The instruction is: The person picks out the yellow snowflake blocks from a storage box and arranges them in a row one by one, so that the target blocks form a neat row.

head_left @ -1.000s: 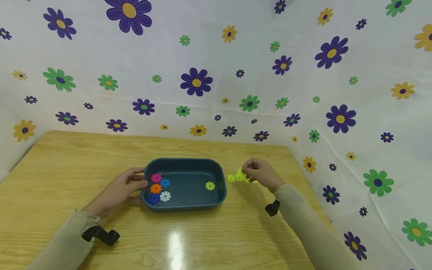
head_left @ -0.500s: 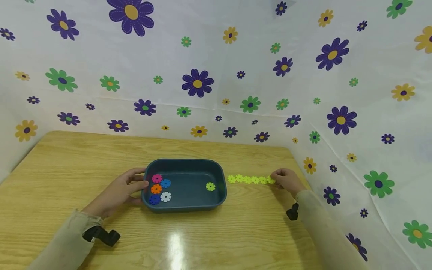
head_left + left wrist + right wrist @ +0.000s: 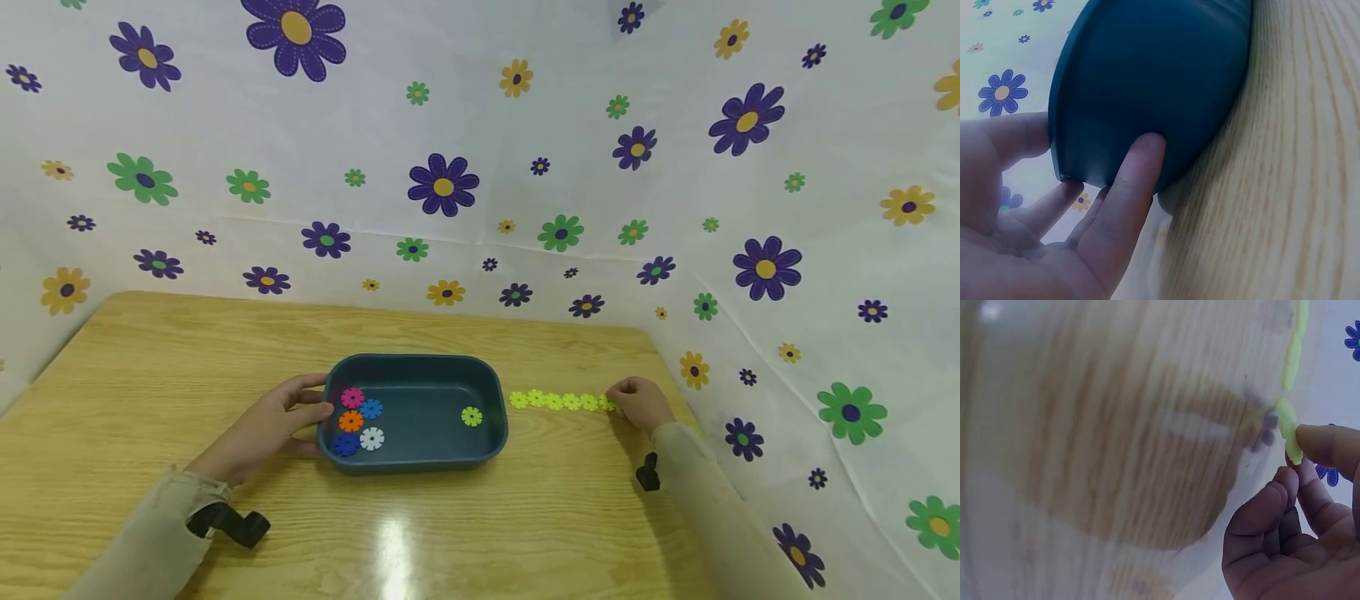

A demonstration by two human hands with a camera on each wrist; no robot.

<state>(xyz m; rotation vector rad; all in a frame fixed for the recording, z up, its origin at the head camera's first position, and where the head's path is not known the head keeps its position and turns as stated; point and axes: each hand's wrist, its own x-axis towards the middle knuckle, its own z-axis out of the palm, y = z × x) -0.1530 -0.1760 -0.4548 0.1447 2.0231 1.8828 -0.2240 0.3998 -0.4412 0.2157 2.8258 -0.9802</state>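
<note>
My left hand [image 3: 262, 425] holds the left end of a dark blue-green plastic tray [image 3: 416, 463], thumb over the rim and other fingers at the outer wall [image 3: 1147, 81]. Beyond the tray's right side, a chain of yellow interlocking snowflake discs [image 3: 553, 402] runs in a nearly straight row along the table. At its right end my right hand [image 3: 643, 404] pinches the last disc [image 3: 1289, 428] between thumb and fingers, partly covering it in the head view. Inside the tray, a single yellow-green disc [image 3: 471, 416] lies at the right.
Grouped at the tray's left are a pink disc [image 3: 352, 397], an orange disc [image 3: 351, 421], a white disc [image 3: 372, 438] and blue discs [image 3: 347, 444]. The wooden table [image 3: 450, 533] meets a flower-printed sheet [image 3: 360, 208] at the back and right.
My right hand has moved right, and the bunched yellow chain is now stretched into a row. In the last half second it has barely shifted. My left hand stays on the tray.
</note>
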